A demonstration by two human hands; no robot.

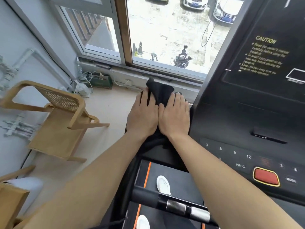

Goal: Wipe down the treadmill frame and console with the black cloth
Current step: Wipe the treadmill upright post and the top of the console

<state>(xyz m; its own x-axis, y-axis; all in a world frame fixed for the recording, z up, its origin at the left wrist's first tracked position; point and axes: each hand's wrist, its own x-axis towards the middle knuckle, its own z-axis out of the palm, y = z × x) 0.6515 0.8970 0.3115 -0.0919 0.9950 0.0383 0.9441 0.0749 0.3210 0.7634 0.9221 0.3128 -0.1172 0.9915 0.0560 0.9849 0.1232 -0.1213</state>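
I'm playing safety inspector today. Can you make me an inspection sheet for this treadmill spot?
Surface: treadmill frame left of the console, partly hidden under cloth and hands.
Job's things: black cloth bunched on the frame.
Clutter: wooden chair and green box on the floor.
Grippers: left hand and right hand side by side, fingers straight, pressing the cloth.
Cables: white cable below the window.
Surroundings: window ahead, cars parked outside; white shoes on the belt.
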